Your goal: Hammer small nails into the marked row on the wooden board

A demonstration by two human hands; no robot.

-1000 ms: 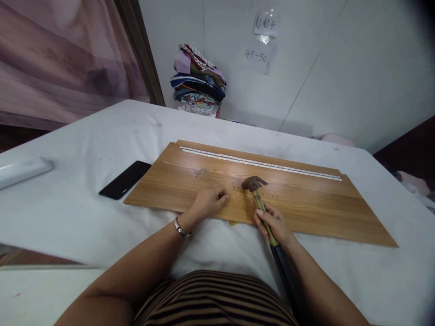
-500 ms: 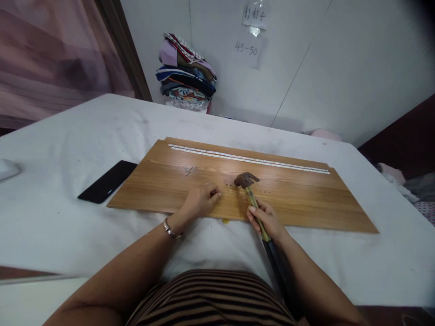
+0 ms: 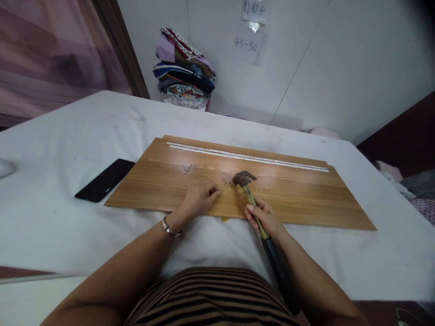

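Observation:
A long wooden board (image 3: 299,199) lies on a white-covered table (image 3: 68,149). My right hand (image 3: 267,219) is closed round the handle of a claw hammer (image 3: 244,179), whose rusty head rests on the board beside a row of small dark nail heads (image 3: 261,189). My left hand (image 3: 200,199) rests on the board just left of the hammer head, fingers pinched together on something too small to make out. A few loose nails (image 3: 189,169) lie on the board further left. A pale strip (image 3: 248,157) runs along the board's far edge.
A black phone (image 3: 105,179) lies on the cloth left of the board. A pile of folded clothes (image 3: 185,77) sits against the white wall at the back. A paper note (image 3: 249,27) hangs on the wall. A white object (image 3: 5,167) is at the far left edge.
The view has shifted so everything sits a little further left and up in the picture. Both hands and the hammer keep almost the same places on the board.

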